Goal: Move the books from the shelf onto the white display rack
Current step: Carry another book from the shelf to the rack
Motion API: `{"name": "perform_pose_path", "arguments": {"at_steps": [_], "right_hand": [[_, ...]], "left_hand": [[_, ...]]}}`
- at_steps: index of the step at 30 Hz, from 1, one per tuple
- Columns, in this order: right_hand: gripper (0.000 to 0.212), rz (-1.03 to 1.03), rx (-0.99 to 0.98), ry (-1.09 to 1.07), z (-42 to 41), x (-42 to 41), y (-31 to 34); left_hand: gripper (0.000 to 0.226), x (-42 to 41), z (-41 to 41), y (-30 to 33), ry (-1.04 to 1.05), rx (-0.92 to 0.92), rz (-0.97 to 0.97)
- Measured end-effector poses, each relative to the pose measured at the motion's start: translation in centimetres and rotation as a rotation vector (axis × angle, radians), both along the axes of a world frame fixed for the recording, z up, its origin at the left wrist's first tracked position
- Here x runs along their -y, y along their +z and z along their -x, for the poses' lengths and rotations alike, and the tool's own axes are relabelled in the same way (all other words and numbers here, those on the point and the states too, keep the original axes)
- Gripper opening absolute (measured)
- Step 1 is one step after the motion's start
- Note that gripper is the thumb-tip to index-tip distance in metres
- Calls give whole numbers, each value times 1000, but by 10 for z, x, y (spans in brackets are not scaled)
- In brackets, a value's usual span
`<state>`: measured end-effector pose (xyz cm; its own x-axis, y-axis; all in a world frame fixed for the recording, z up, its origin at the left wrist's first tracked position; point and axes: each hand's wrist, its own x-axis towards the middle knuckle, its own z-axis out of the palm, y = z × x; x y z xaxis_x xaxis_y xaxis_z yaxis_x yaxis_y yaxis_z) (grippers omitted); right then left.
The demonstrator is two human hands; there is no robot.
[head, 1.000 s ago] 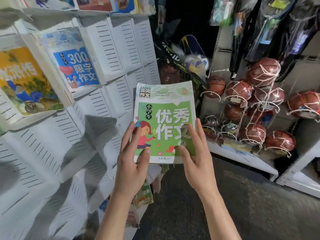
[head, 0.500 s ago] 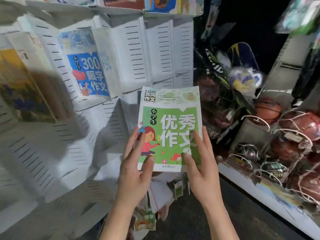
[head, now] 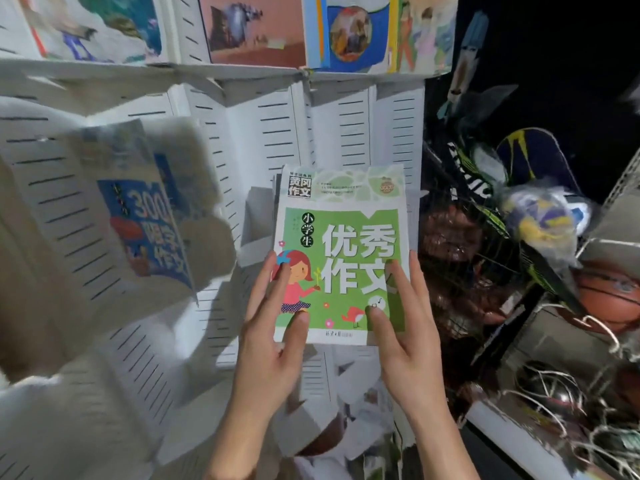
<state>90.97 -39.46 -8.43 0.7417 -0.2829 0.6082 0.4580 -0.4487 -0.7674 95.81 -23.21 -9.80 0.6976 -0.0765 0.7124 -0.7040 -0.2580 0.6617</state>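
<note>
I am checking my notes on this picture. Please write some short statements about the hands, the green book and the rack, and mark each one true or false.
1. Both hands hold the green book. True.
2. The left hand hangs free. False: it grips the book's lower left corner.
3. The right hand has fingers on the cover. True.
4. The blue book lies on the floor. False: it sits in the white display rack.

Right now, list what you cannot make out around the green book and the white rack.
- Head view: the blue book in the white rack is smeared by motion blur; only "300" reads.
- The green book: its lower corners are covered by the left hand and right hand, so whether it sits in a pocket is unclear.
- Top-row books are cut off by the frame edge.
</note>
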Motion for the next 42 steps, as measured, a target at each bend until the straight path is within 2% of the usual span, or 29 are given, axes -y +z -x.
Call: {"name": "perform_pose_path", "arguments": {"at_steps": [5,9,12,17,23,30,36,38,40,42], "right_hand": [[57,46,44,56,-47,23,1],[56,64,69,129,-85,43,0],[56,44,97,199,-111,50,10],[58,64,117,289,-157,53,13],[67,123,189,362,-196,43,16],[59,204,288,219,-230,33,-8],[59,244,245,114,-241,13,-18],[58,234,225,85,-243,7,-21],[57,226,226,67,-243,4,-23],[56,225,224,55,-243,2,-24]], "left_hand": [[55,17,-35,-5,74,-22,35],[56,30,-65,-4,194,102,-20],[57,36,-81,2,165,67,53],[59,37,-106,10,276,32,31],[62,36,-130,18,310,-107,9],[67,36,-151,19,398,-178,-177],[77,26,-171,18,491,-152,-266],[73,26,-174,16,546,-152,-302],[67,30,-170,14,592,-160,-301],[72,36,-161,15,588,-185,-266]]}}
